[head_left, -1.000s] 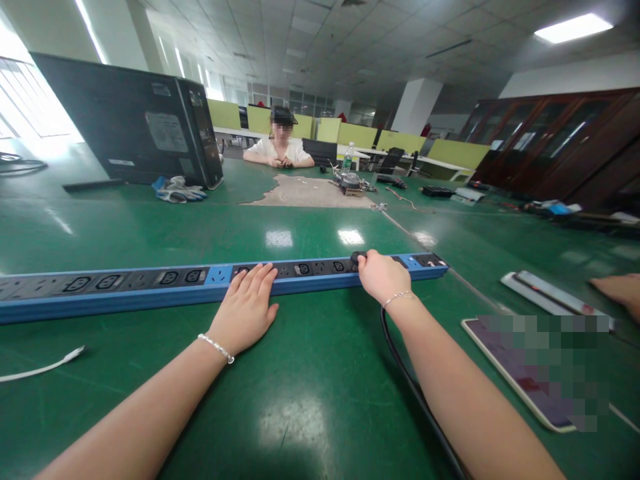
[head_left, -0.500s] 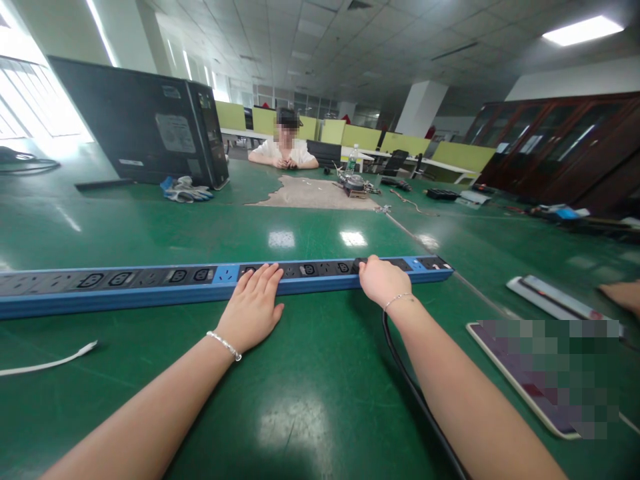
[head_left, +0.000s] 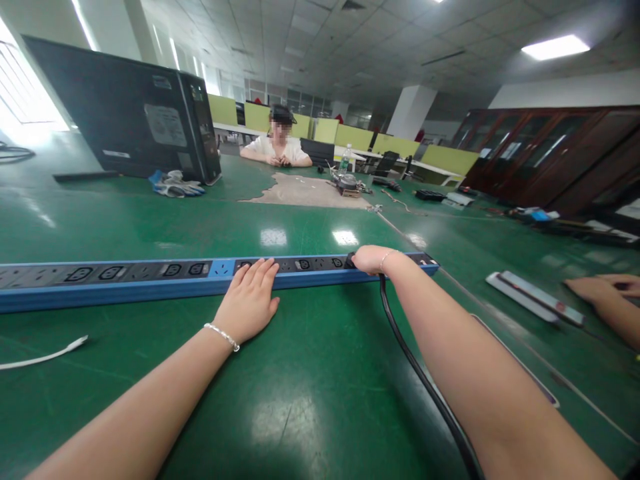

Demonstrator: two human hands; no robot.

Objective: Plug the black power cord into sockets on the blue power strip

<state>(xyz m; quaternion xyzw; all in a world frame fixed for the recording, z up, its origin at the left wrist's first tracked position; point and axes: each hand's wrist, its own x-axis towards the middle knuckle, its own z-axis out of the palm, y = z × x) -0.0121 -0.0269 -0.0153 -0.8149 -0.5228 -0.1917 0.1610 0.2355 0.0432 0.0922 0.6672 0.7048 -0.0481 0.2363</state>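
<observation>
nearest, on a clock face laid over the view, a thick, round black cable [head_left: 419, 374] curves from five o'clock up to the right hand. at eight, a thin white cable [head_left: 74, 345] with a slim plug end lies on the glossy green tabletop [head_left: 340, 340]. the bare left hand [head_left: 247, 297], toward eight, rests flat, fingers extended, on the long blue power strip [head_left: 150, 293] with black sockets, which runs from nine o'clock to past three; this hand grips nothing. the bare right hand [head_left: 371, 260], near three, is closed around a black plug [head_left: 351, 261] at the strip's right part; how deep the plug sits is hidden. farther right, at three, is another person's hand [head_left: 595, 288] beside a pale, narrow bar [head_left: 543, 295]. beyond, at ten, blue-and-white fabric gloves [head_left: 175, 185] lie by a black, boxy computer tower [head_left: 125, 120]; at eleven, a person [head_left: 277, 150] in white sits across.
</observation>
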